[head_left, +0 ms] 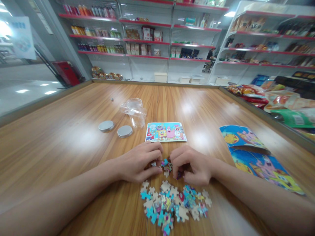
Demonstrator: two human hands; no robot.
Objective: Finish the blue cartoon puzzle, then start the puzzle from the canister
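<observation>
Head view looks down a wide wooden worktop (73,137) that fills most of the scene, with red-edged store shelves (147,42) of packaged goods along the far wall. Heaped snack packets (283,101) line the right edge, well apart from the hands and seemingly just stored there.

On the right of the worktop lies a blue cartoon sheet (258,160), flat and angled away. It appears pushed aside to leave the middle free. Just beyond the hands lies a picture card (165,132), face up and square to the person. That spot probably lets it be read at a glance without being covered. Far left of the card, 2 clear plastic jars (135,113) lie close together, 1 tipped over. Their 2 metal lids (106,126) rest flat beside them, out of the way yet within reach.

Nearest the person, a loose pile of puzzle pieces (172,205) is spread thin, some colour side up and some blank. This likely makes single pieces easy to pick out.

Between the pile and the card, the left hand (140,162) and right hand (194,165) almost meet. Both are curled knuckles-up, with fingertips closed on a small cluster of pieces (166,165) on the wood. Forearms rest on the worktop, likely for steadiness. I cannot tell whether the cluster is joined.
</observation>
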